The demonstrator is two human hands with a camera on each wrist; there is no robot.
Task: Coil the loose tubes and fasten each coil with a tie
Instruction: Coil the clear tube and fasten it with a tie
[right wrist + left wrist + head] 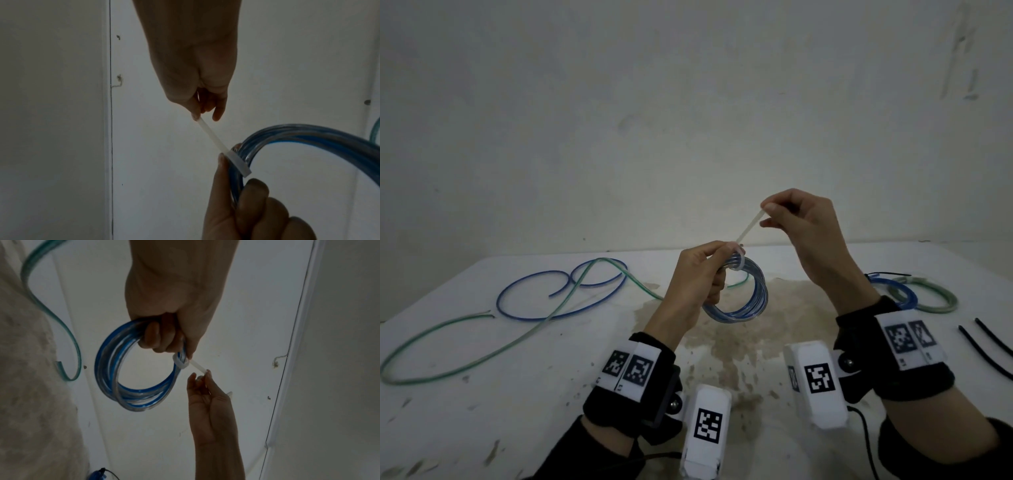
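Two hands up over the white table [482, 377], both busy on one blue-and-clear tube coil [744, 301]. Left hand [695, 274] curled round the top of that coil, fingers through the ring and thumb pressed by the tie's loop, coil hanging below the fist and clear of the tabletop. One translucent white tie [748, 228] wrapped once round the coil's strands just beside the left fingertips, tail running up and to the right. Right hand [804, 233] higher and a little further back, thumb and forefinger pinching the far end of that tail, the other fingers loosely bent and holding nothing; tail drawn straight between the two hands.

Two loose tubes lying uncoiled on the left of the table: one blue tube [558, 294] in open loops, one green tube [482, 346] sweeping long across it and on behind the left hand. Two finished coils at the right, partly hidden behind the right wrist: one blue coil [897, 291] and one green coil [935, 301], touching or overlapping. Two black ties [986, 349] lying side by side near the right edge. One brownish stain [739, 329] on the table under the hands. One marker-tagged camera strapped on each wrist, nothing between hands and coil
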